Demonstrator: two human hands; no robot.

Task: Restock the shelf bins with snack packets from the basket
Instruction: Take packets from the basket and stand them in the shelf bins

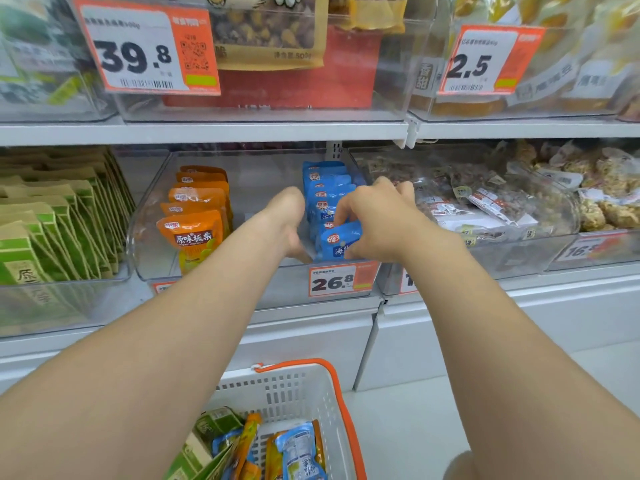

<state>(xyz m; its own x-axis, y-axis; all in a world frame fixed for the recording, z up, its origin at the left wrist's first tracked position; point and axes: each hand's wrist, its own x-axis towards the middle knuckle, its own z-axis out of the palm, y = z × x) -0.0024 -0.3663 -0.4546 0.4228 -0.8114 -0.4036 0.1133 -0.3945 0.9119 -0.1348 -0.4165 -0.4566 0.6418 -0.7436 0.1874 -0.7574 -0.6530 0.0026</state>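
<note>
White shelf [207, 131], mid level: clear bin [149, 244] w/ two rows standing upright, orange packets [195, 216] on the left side, blue packets [323, 181] on the right, bare gap btwn them. White basket [294, 389] w/ orange handle sits below, a mix of green, orange and blue packs in it. Front blue packet [337, 242] is glossy, red round logo up top, white text, right at the bin's front edge. Right hand [377, 220] has fingers curled over its top, thumb low on it, gripping it. Left hand [285, 220] is in the gap just beside the blue row, fingers hidden, can't tell tbh. 26.8 price tag [341, 279] underneath.
</note>
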